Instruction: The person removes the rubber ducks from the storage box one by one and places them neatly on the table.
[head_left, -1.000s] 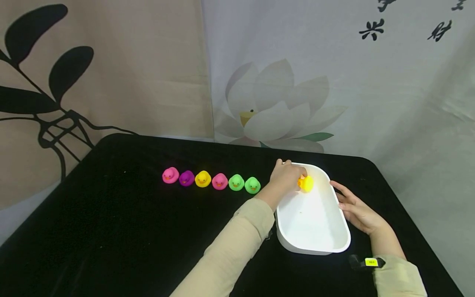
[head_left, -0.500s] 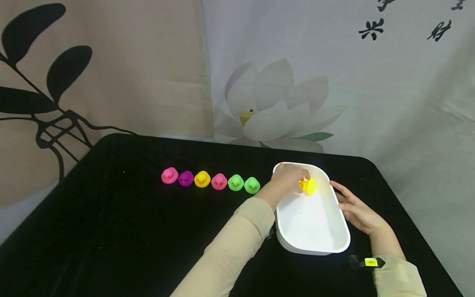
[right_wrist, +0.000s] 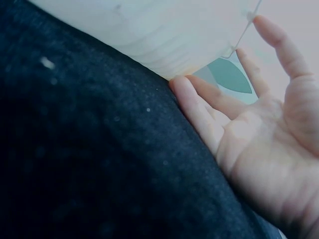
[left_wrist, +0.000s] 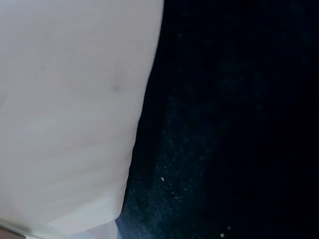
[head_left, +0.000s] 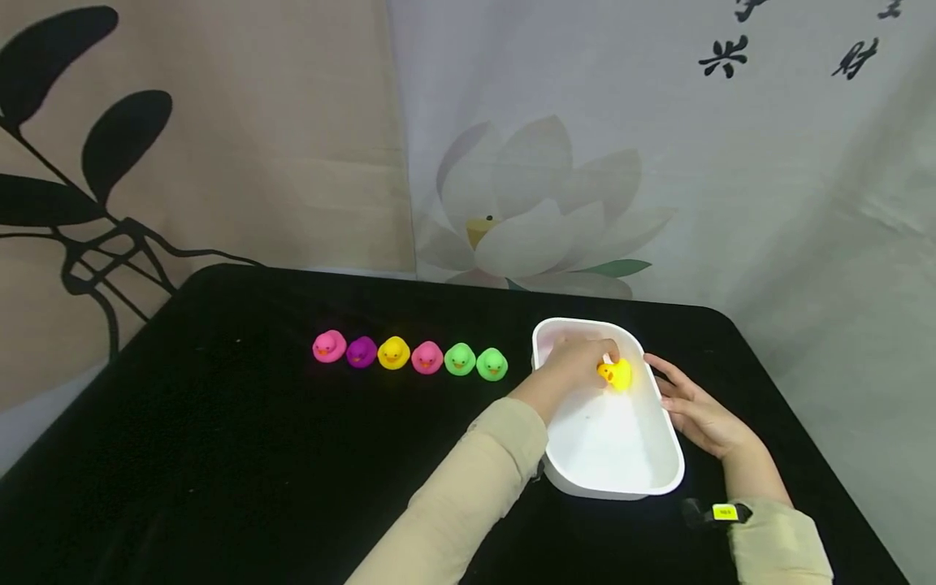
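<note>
Inside the white plastic tray, my left hand pinches a small yellow rubber duck near the far right part. The duck's head and orange beak face left, towards the fingers. My right hand is at the tray's right wall, fingers extended and fingertips right at its side. From the right wrist view, those fingers reach up to the pale tray wall. The left wrist view has the tray's outer wall and dark cloth, with the left hand hidden.
Left of the tray, a row of rubber ducks stands on the black cloth-covered table: a pink duck, a purple duck, a yellow duck, another pink duck and two green ducks. A printed curtain hangs behind.
My left hand has moved the yellow rubber duck a little to the right and nearer inside the tray. The right hand has stayed at the tray's side, and the head view has shifted slightly.
</note>
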Demonstrator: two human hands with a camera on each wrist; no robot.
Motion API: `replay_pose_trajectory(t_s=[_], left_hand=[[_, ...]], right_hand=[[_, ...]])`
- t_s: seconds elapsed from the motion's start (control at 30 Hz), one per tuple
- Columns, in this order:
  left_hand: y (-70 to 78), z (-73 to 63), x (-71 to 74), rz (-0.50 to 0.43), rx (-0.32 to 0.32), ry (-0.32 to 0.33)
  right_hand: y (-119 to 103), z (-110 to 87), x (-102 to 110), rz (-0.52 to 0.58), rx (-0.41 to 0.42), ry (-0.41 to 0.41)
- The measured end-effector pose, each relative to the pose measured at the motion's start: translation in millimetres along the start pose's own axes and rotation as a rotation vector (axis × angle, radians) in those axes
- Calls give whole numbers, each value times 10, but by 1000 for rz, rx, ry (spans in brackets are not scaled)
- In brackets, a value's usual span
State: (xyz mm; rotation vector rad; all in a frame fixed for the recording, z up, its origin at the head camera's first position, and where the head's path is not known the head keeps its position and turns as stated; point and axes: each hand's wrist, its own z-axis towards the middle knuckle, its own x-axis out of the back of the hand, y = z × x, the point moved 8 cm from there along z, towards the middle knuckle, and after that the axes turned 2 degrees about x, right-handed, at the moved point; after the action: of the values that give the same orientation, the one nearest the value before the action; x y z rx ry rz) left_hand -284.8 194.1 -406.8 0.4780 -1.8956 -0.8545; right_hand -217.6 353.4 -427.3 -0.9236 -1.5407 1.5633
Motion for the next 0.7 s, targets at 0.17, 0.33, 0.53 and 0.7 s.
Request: replay_pose_trajectory(t_s=[0.17,0.33,0.53,0.7], left_hand=[[150,-20,37,214,-176,41],[246,-46,66,308,-300,92],[321,-87,98,355,-386,127],[366,-137,107,390,-436,134]], right_hand=[[-7,-3,4,-8,-2,9],[-6,-2,8,6,1,-2],[-16,4,-5,23,16,-31],[-19,-2,-11,10,19,-24]])
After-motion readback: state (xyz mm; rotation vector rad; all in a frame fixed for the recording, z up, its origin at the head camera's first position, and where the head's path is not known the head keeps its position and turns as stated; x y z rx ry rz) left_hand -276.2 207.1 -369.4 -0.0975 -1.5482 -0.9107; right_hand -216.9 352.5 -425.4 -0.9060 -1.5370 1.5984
